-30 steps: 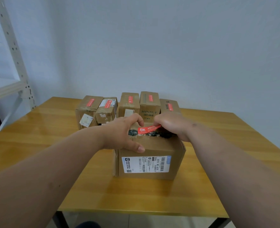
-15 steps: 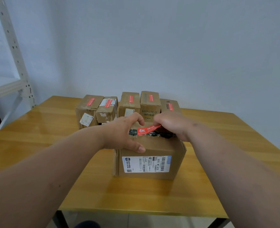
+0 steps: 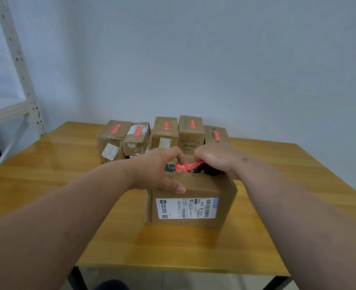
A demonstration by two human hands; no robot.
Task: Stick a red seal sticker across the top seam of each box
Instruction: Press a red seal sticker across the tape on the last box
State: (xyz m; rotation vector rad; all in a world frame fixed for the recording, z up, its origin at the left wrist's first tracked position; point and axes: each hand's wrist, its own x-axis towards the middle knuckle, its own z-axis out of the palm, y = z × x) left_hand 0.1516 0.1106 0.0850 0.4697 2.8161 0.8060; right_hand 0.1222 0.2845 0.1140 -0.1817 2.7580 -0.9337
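Soft, even daylight fills the room, brightest at 9 o'clock, where the shelf point(image 3: 16, 65) washes out pale. The table point(image 3: 53, 155) carries a mild sheen toward 10 o'clock. Shadows are faint. The wide lens bends the shelf and swells the forearms at 6 o'clock. Label print point(image 3: 186, 208) is soft and unreadable.

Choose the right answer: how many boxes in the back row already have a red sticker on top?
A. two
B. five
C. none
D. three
B: each of the five back-row boxes carries a red sticker, while the hands work on the front box.
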